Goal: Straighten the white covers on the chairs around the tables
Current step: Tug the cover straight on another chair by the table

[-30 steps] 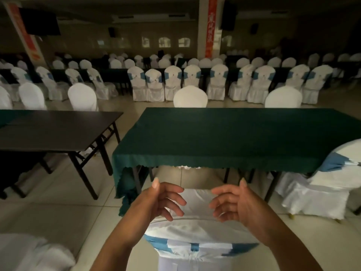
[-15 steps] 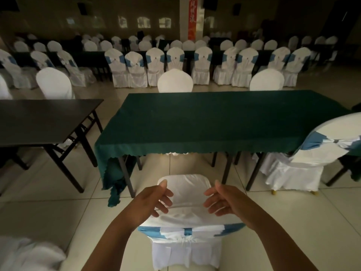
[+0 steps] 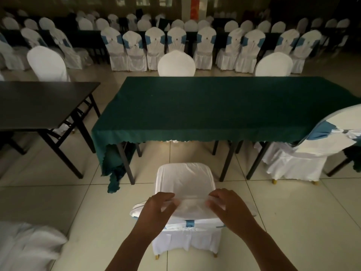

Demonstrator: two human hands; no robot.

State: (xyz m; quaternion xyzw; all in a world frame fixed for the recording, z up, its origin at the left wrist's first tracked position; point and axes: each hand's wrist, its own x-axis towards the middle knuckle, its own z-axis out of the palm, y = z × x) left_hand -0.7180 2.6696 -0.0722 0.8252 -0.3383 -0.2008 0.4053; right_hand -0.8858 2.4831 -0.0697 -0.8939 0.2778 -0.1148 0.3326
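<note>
white chair cover [image 3: 185, 180] under both hands (fingers blurred), left hand [image 3: 156, 209], right hand [image 3: 227, 207] gripping its top edge

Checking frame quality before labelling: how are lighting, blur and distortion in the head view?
Head view: dim overall, the far rows of chairs sink into shadow; brightest on the near chair cover. Fingertips of the left hand and right hand are motion-blurred. Wide-angle bending curves the green table edges.

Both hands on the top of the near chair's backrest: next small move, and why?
Probably pull the white cover down and outward over the backrest. The left hand and right hand sit on its top edge near the two corners, and the cloth there looks bunched and uneven; whether the hands have closed on it is blurred.
</note>
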